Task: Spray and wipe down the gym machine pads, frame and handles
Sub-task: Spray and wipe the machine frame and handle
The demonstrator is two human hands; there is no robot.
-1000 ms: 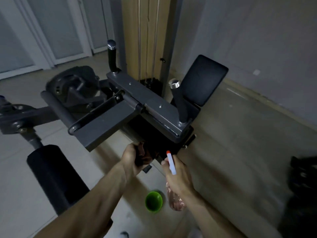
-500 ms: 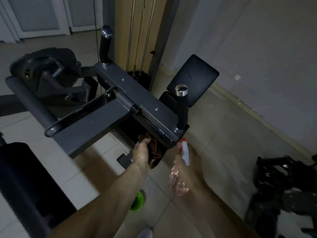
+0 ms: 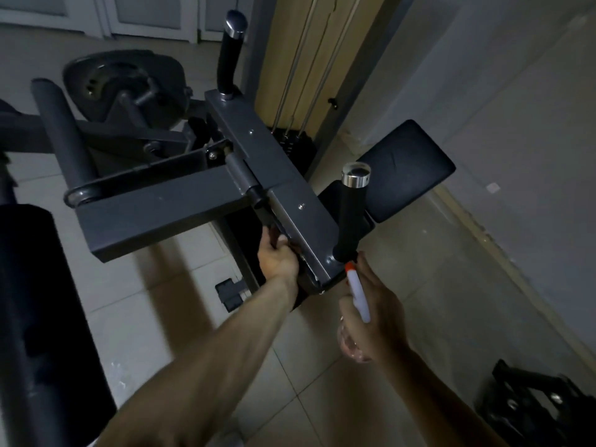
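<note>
Head view: your two hands work mid-frame; left hand (image 3: 277, 258) clutches a mostly hidden cloth (image 3: 274, 235) under the frame (image 3: 280, 185), right hand (image 3: 375, 312) grips one bottle (image 3: 356, 293) below two handles (image 3: 351, 214).

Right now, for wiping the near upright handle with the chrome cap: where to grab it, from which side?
Wrap the black foam shaft of the near handle, between the chrome cap and its base on the grey frame. Come from the right: it stands nearly upright, and the right hand, holding the spray bottle, is already beside its base.
</note>
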